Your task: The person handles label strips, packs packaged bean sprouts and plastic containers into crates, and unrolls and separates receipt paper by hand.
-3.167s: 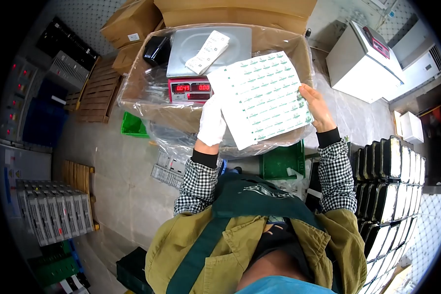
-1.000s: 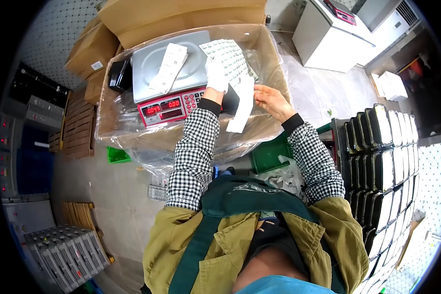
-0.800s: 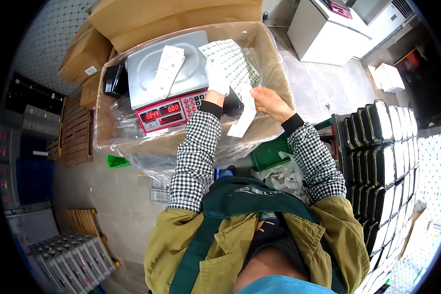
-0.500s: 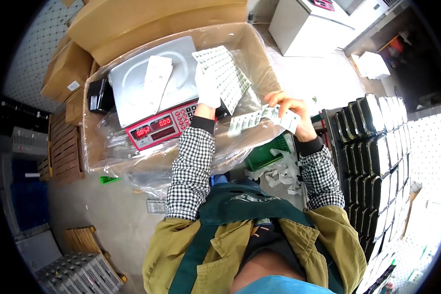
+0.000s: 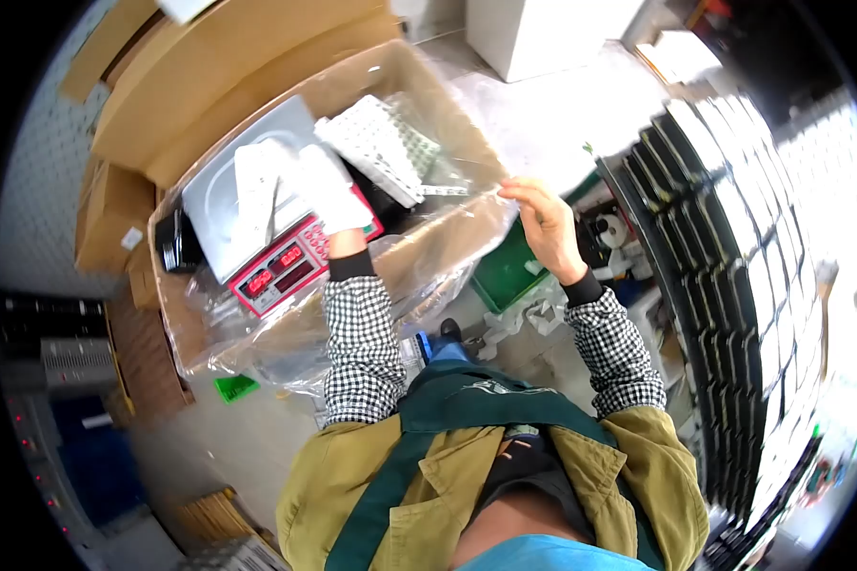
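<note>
My left hand (image 5: 328,190), in a white glove, reaches over the scale (image 5: 221,195) with its red front panel and lit digits. Beside it on the metal pan lies a flat white piece (image 5: 254,186); white blurs into white, so whether my fingers grip it is unclear. Sheets printed with small repeated marks (image 5: 376,147) lie just right of that hand, a narrow strip (image 5: 445,190) at their lower edge. Bare, with fingers stretched out, my right hand (image 5: 550,226) is at the carton's right rim, no strip visible in it.
The scale sits inside a plastic-lined carton (image 5: 448,243). Below its right side stand a green bin (image 5: 507,271) and white scraps (image 5: 541,314). A tall rack of dark-edged trays (image 5: 705,247) rises on my right. Another carton (image 5: 114,219) is at the left.
My left hand has left the printed sheets and moved left over the scale. The strip is gone from my right hand, whose fingers have straightened. The view has turned.
</note>
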### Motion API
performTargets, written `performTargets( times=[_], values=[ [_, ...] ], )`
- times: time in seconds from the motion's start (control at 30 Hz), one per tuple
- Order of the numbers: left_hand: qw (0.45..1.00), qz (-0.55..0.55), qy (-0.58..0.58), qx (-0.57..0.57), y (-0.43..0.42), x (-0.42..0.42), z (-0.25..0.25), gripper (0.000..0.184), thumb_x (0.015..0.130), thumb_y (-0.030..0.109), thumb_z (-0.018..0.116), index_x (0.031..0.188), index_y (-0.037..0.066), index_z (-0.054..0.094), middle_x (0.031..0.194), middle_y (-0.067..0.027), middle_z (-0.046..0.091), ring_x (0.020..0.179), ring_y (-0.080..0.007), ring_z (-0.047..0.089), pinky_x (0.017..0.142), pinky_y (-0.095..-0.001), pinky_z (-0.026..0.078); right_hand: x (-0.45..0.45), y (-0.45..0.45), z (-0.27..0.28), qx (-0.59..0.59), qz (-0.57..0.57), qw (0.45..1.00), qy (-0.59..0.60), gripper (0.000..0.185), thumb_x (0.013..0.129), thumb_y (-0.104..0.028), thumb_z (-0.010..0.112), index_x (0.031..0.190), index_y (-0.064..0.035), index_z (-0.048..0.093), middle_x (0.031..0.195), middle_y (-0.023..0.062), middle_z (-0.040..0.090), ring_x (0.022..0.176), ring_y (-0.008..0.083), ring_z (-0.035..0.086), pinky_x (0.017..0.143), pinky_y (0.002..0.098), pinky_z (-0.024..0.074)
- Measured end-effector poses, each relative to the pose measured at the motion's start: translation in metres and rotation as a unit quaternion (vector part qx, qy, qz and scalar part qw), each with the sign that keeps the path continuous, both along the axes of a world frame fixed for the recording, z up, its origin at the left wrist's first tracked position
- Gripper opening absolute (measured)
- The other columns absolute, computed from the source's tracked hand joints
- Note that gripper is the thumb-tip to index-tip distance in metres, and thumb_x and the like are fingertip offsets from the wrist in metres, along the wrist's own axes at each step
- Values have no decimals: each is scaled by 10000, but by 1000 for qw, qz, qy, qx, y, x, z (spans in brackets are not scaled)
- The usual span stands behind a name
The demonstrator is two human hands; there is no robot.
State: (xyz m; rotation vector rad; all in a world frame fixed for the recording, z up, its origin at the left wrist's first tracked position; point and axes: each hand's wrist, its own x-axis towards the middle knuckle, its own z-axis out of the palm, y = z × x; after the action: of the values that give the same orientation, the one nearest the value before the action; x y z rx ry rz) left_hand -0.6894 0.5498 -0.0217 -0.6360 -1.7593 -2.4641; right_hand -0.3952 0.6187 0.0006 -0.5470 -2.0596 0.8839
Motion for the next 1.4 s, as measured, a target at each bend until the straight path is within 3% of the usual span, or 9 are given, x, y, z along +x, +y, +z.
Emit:
performTargets(
  times=[0.1, 0.17, 0.27, 0.37, 0.5, 0.6, 0.77, 1.1, 1.4],
  values=[
    [999, 20, 32, 33, -20, 26, -6, 442, 968, 128, 434, 1380, 6, 334, 1359, -128, 417, 1223, -216, 406, 1041, -310, 316, 79, -30, -13, -82, -6, 996, -37, 256, 819, 119, 469, 957, -8, 643, 967, 102, 635, 819, 191, 637, 732, 279, 504],
    [678, 326, 490, -441, -44, 71, -35, 459, 973, 173, 439, 1381, -8, 331, 1383, -148, 401, 1247, -218, 393, 1057, -316, 301, 147, -65, -31, -125, -27, 989, -71, 282, 788, 131, 482, 976, -4, 642, 933, 107, 630, 756, 187, 636, 694, 283, 513],
    [871, 41, 465, -154, -33, 180, -45, 409, 981, 190, 390, 1327, -27, 407, 1303, -200, 471, 1190, -290, 460, 1013, -381, 366, 264, -143, -76, -93, -107, 980, -140, 161, 821, -96, 594, 963, -81, 667, 906, 106, 662, 807, 276, 638, 737, 375, 519],
    [901, -280, 328, -53, -35, 332, -19, 451, 948, 230, 454, 1296, -56, 442, 1238, -204, 522, 1084, -291, 539, 913, -385, 450, 358, -200, -128, -152, -198, 956, -151, 181, 839, -163, 570, 957, -66, 667, 915, 123, 679, 837, 301, 644, 743, 381, 508],
    [714, -689, 44, -118, -71, 474, -113, 448, 948, 165, 473, 1339, -43, 405, 1162, -128, 576, 979, -226, 582, 830, -306, 487, 485, -374, -165, -297, -417, 849, -131, 227, 816, -199, 556, 960, -59, 664, 917, 131, 679, 847, 306, 645, 757, 391, 504],
    [558, -785, 149, -223, -139, 610, -104, 468, 905, 181, 569, 1325, 9, 454, 1167, -117, 586, 980, -202, 579, 847, -292, 476, 549, -478, -188, -314, -524, 785, -102, 252, 822, -215, 534, 983, -70, 662, 909, 127, 682, 860, 321, 644, 760, 399, 503],
    [179, -838, 507, -96, -220, 772, -94, 508, 873, 222, 613, 1333, 60, 468, 1291, -150, 536, 1154, -304, 534, 971, -355, 418, 601, -666, -162, -435, -674, 592, 75, 248, 858, -178, 558, 1025, -21, 655, 884, 94, 696, 784, 160, 670, 735, 297, 524],
    [10, -851, 525, -29, -275, 990, -150, 517, 844, 214, 651, 1314, 72, 490, 1235, -147, 575, 1113, -293, 565, 944, -345, 444, 736, -888, -266, -211, -972, 43, 94, 269, 853, -211, 635, 1031, -10, 623, 874, 84, 677, 776, 159, 637, 698, 295, 496],
    [-119, -835, 533, -70, -336, 1181, -162, 525, 863, 228, 621, 1338, 79, 455, 1208, -162, 585, 1092, -283, 581, 931, -350, 453, 898, -944, -269, -450, -875, -140, 113, 508, 865, -358, 547, 1153, 61, 535, 1136, 278, 581, 1082, 391, 556, 934, 435, 439]
  ],
)
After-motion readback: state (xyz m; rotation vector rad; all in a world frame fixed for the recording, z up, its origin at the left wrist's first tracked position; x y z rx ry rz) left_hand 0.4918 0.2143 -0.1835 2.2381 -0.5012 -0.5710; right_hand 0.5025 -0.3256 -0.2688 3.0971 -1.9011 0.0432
